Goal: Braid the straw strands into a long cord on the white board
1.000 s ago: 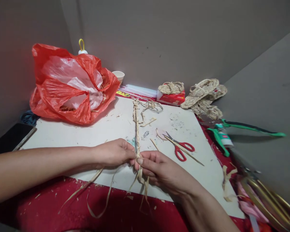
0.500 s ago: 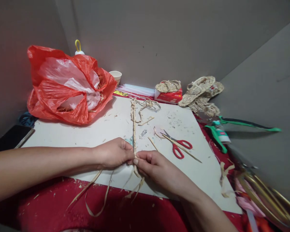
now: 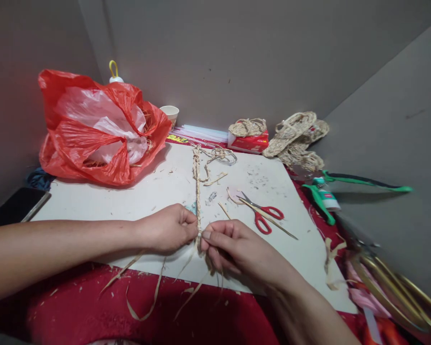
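In front of the bag [image 3: 107,163], pinching the near end of the braid [image 3: 198,196] with the left hand [image 3: 174,229], running it straight back along the board [image 3: 129,201]. Just beside, gripping loose strands [image 3: 198,286] between the right hand's [image 3: 233,244] thumb and fingers, left of the scissors [image 3: 255,208].

Scissors [image 3: 265,209], a plaited straw cord [image 3: 198,196] at center and woven straw sandals [image 3: 294,128] at upper right mark a gray-walled handcraft corner [image 3: 201,52].
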A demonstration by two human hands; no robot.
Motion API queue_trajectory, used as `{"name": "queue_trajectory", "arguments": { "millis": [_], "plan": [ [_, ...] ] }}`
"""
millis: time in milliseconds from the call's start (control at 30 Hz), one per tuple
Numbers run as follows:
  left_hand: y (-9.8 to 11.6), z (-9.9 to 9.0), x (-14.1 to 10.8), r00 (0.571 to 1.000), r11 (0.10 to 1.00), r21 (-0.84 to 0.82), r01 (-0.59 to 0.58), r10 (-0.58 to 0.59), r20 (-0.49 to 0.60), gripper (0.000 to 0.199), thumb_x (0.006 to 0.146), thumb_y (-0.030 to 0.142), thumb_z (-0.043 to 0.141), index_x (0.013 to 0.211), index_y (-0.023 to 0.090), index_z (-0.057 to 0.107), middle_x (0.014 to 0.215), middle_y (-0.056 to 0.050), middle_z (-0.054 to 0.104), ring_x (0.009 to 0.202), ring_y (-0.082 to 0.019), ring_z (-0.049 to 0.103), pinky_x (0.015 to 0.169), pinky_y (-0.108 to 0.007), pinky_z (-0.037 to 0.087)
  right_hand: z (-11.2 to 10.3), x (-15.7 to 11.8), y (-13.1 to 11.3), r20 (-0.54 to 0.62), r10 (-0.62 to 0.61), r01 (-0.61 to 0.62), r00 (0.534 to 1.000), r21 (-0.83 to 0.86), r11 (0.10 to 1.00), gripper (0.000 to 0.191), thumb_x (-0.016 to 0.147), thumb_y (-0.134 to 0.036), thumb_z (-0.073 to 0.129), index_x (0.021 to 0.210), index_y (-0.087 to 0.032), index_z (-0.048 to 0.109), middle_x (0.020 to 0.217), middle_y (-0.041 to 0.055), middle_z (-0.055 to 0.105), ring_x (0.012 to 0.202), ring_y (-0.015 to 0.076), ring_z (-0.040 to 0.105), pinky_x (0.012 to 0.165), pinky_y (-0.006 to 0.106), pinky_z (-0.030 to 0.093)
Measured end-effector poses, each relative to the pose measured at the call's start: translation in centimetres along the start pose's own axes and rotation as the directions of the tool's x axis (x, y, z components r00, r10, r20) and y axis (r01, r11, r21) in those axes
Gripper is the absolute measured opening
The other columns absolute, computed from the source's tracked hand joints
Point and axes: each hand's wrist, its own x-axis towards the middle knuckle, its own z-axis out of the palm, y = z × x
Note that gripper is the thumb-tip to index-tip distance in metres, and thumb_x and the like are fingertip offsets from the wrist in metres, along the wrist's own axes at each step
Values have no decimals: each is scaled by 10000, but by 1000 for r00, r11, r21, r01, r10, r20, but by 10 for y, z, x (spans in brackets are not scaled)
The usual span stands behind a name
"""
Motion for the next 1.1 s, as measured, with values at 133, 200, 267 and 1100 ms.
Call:
{"name": "queue_trajectory", "arguments": {
  "millis": [133,200,267,1100],
  "plan": [
    [-2,1,-1,1000,998,-62,-10,12,19,235,771,227,425,595,137,553,541,25,520,491,-69,377,522,-204,313,14,1,5,-26,35,-34,999,21,999,234,779,-363,494,667,-171,564,432,-3,583,258,39,220,303,193,137],
    [-3,2,-3,1000,991,-133,-10,13,21,227,767,218,433,589,136,548,551,9,549,506,-75,416,535,-204,332,22,-2,7,-122,36,-44,992,-67,997,225,793,-329,465,669,-173,570,457,2,589,284,48,251,315,197,173],
    [-4,4,-4,1000,972,-235,-13,17,17,208,759,207,447,593,134,548,545,1,552,519,-82,451,542,-204,345,28,-5,10,-213,-44,-4,976,-218,976,254,810,-293,446,615,-172,555,473,3,566,338,58,297,353,203,222],
    [-27,-3,-13,990,722,-689,68,35,134,213,830,307,558,693,150,518,427,113,207,377,-23,99,380,-196,78,-39,-18,-13,-466,-457,27,758,-678,735,259,783,-392,550,675,-164,608,554,2,552,479,112,416,462,223,320]
  ]
}}
